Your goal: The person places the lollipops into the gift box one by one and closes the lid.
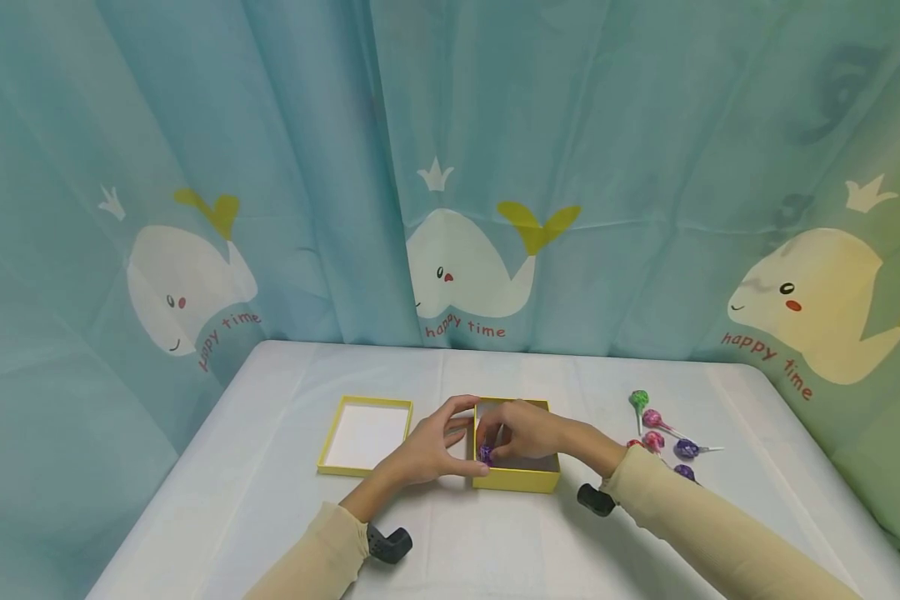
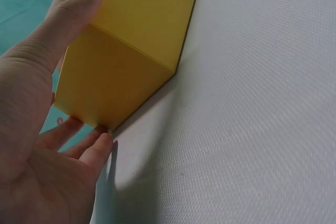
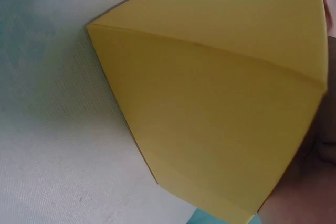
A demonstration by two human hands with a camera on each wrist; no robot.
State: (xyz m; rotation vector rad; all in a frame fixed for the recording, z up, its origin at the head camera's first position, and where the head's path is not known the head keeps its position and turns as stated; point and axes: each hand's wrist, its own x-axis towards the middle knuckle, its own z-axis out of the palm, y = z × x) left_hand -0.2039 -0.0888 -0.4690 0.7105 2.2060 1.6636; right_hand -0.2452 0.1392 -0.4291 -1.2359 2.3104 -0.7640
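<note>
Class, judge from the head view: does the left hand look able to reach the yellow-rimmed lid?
Probably yes: the left hand, though holding the yellow box, is beside the lid, with nothing visible between.

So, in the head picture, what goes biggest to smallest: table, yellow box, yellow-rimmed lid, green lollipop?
1. Table
2. Yellow box and yellow-rimmed lid: they look too alike to rank
3. Green lollipop

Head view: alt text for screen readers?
A person's right hand curls around a purple-wrapped candy inside an open rectangular yellow box; the left hand holds the box's left end. A shallow yellow-rimmed white lid lies left, wrapped multicoloured lollipops right, on a white-covered table.
</note>
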